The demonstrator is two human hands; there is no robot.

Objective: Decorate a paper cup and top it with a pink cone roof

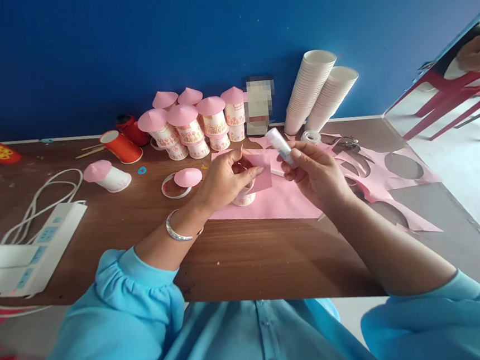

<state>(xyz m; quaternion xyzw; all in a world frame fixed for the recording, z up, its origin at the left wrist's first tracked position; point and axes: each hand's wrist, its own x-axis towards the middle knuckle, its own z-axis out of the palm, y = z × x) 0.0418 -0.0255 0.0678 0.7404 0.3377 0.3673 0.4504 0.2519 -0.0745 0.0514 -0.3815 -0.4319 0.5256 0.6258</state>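
My left hand [227,181] is closed on a small piece of pink paper [264,177], which it holds up over the table. My right hand [317,173] grips a whitish glue stick [279,145], tilted up and to the left, a little apart from the paper. Below my left hand stands a paper cup with drawings [245,199], partly hidden by the hand and the paper. Under both hands lies a pink sheet [286,203]. Just left of my left hand, a pink paper cone [188,177] leans by a white ring [169,187].
Several decorated cups with pink cone roofs [184,117] stand by the blue wall. Two tall stacks of white cups [311,87] lean behind my right hand. Cut pink scraps [391,183] and scissors [348,142] lie right. A power strip [55,235] with cables lies left.
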